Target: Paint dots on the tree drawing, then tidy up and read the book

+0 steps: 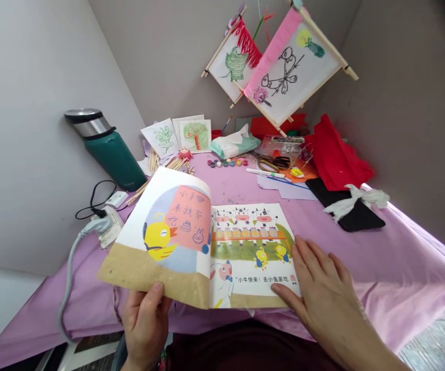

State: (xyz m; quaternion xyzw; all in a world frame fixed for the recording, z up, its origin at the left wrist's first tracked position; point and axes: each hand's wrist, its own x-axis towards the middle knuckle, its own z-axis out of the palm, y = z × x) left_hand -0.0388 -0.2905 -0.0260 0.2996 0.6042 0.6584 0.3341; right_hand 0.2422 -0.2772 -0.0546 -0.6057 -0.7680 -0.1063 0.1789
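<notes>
An open picture book [251, 252] lies in front of me at the table's near edge. Its left page, raised and tilted, shows a yellow chick beside a pink note; cows, chicks and printed Chinese text fill the right page. My left hand [147, 319] pinches the bottom edge of the left side, thumb on top and the other fingers underneath. Along the right edge rests my right hand [323, 283], fingers stretched out and fairly flat, the thumb over the page's lower corner.
A green bottle [116, 159] and a power strip [110, 226] stand left on the purple cloth [230, 180]. Behind are wipes [236, 144], paint pots [228, 163] and scissors [272, 162]. A black phone-like slab [361, 219] lies right. Framed drawings [290, 67] hang above.
</notes>
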